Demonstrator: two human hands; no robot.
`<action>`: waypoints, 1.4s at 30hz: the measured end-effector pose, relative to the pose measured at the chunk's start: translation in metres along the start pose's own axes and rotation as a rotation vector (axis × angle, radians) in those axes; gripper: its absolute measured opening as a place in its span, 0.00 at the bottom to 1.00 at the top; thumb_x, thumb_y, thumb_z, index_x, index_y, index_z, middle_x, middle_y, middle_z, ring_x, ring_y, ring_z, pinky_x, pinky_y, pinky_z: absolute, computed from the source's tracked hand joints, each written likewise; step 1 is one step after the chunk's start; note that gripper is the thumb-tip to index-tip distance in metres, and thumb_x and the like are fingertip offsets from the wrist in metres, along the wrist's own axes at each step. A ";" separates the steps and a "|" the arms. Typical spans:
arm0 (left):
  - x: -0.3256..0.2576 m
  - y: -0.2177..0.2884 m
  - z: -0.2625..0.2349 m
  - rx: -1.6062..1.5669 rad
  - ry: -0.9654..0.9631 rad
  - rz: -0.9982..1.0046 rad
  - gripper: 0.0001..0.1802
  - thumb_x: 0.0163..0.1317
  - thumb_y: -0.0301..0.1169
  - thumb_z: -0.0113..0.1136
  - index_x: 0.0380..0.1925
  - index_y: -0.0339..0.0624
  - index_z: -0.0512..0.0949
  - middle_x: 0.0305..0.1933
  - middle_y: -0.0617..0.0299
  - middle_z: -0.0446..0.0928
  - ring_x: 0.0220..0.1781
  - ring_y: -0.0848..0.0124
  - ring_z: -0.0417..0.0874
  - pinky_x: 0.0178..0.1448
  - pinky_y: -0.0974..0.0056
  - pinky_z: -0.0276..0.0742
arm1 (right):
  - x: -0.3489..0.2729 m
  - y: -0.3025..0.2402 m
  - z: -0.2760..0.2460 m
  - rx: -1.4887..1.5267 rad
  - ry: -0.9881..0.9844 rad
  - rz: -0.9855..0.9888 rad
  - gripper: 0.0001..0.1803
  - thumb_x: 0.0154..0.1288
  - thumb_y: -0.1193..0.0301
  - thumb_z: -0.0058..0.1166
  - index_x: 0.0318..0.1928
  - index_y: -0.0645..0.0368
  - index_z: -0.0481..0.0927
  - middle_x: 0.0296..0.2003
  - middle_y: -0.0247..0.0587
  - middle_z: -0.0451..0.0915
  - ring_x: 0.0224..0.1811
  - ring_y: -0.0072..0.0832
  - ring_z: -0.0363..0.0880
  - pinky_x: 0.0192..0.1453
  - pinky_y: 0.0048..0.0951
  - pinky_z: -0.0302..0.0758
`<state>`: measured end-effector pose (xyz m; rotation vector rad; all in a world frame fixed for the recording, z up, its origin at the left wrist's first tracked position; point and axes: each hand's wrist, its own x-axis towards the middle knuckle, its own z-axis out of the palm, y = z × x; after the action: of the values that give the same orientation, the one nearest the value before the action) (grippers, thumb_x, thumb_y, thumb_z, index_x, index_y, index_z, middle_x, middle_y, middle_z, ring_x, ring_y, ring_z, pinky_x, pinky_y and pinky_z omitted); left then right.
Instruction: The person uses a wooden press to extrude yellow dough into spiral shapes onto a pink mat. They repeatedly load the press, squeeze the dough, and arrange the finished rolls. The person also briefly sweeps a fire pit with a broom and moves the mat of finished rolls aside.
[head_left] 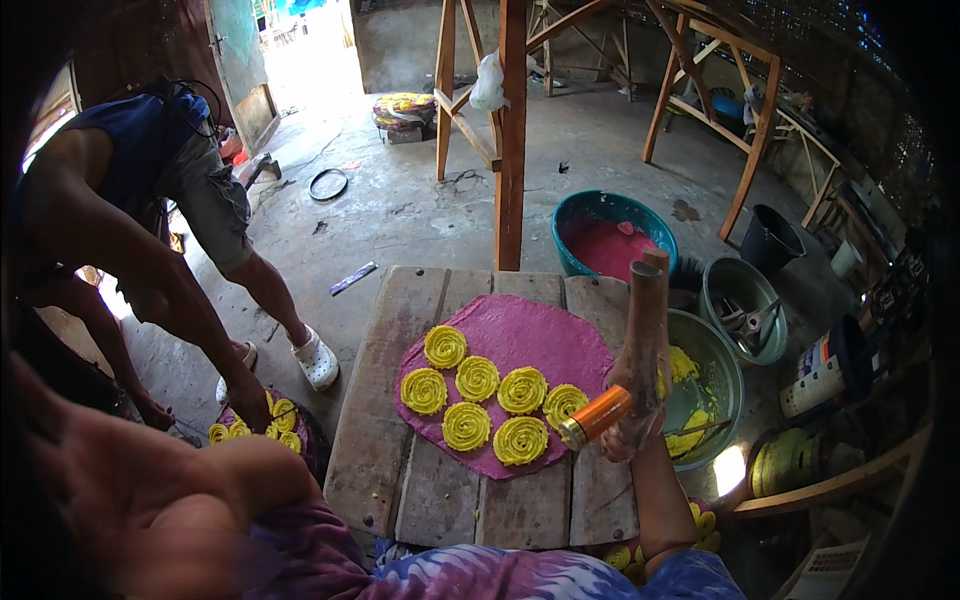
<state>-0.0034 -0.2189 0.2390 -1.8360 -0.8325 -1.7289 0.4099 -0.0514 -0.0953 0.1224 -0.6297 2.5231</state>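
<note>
bag [645, 320] of brownish film stands upright in the right hand [628, 438], its fingers wrapped around the lower part; an orange nozzle [600, 415] slants down leftward from it, the tip by the rightmost of seven yellow swirls [466, 427] — whether it touches, i cannot tell. the swirls sit on the left and lower part of a pink slab [540, 325], flat on the plank desk [365, 430]. the left hand [150, 480] is blurred, near the camera, spread wide with nothing visible in it. right of the desk, a basin [737, 400] holds yellow cream; beyond the desk, a teal tub [562, 250] holds pink paste. at left, another person [120, 180] bends over more yellow swirls — low down beside the desk.
</note>
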 end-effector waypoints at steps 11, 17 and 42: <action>-0.185 -0.003 0.061 0.170 -0.817 -0.443 0.12 0.51 0.36 0.69 0.36 0.50 0.82 0.51 0.66 0.77 0.56 0.65 0.72 0.63 0.54 0.58 | -0.016 0.002 0.005 -0.004 0.006 0.002 0.49 0.51 0.24 0.40 0.50 0.58 0.73 0.24 0.43 0.74 0.15 0.27 0.65 0.19 0.30 0.60; -0.248 0.042 0.075 0.114 -1.082 -0.357 0.10 0.54 0.43 0.66 0.34 0.55 0.83 0.58 0.72 0.72 0.59 0.69 0.67 0.66 0.52 0.54 | -0.024 0.009 0.004 0.002 0.040 0.013 0.49 0.51 0.24 0.40 0.51 0.58 0.73 0.24 0.43 0.74 0.16 0.27 0.65 0.19 0.30 0.60; -0.261 -0.089 0.006 0.628 -1.019 -0.077 0.09 0.51 0.39 0.66 0.32 0.58 0.78 0.59 0.75 0.71 0.60 0.67 0.65 0.67 0.50 0.53 | -0.013 0.004 -0.001 0.022 -0.102 -0.024 0.49 0.50 0.25 0.43 0.53 0.57 0.72 0.23 0.42 0.74 0.17 0.27 0.64 0.21 0.30 0.59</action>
<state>-0.0666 -0.1795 -0.0266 -2.1338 -1.5908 -0.3268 0.4187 -0.0603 -0.1003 0.2659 -0.6371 2.5137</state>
